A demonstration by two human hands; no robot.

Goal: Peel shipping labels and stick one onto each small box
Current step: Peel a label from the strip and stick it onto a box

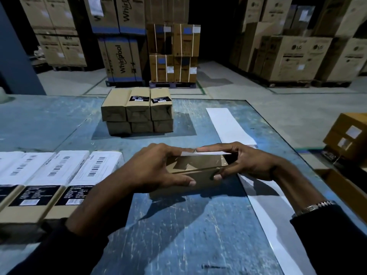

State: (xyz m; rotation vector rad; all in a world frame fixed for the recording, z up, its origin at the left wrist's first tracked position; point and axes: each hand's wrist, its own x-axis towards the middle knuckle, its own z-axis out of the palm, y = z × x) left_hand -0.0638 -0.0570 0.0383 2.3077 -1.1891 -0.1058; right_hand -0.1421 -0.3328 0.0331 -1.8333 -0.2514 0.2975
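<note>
At the middle of the blue table I have one small box between both hands, and the hold makes sense for labelling: each hand braces an end so the top face stays level and cannot slide while paper goes down. My left hand wraps the left end, thumb along the near side and forefinger stretched over the far top edge. My right hand curls round the right end the same way, its forefinger meeting the left one. Under those two fingertips lies a thin white strip, which I judge to be the leading edge of a label being pressed onto the far edge; I cannot tell how much of it has stuck.

Left of my hands sits a row of labelled boxes, white labels up and packed side by side, I think parked there as the finished lot, out of the working space. Farther back, well apart, stands a stack of plain boxes, two layers deep, within reach as the supply. White backing sheets lie to my right, one long sheet beyond the right hand and another strip running under my right wrist, close at hand for peeling. On that wrist is a metal watch.
</note>
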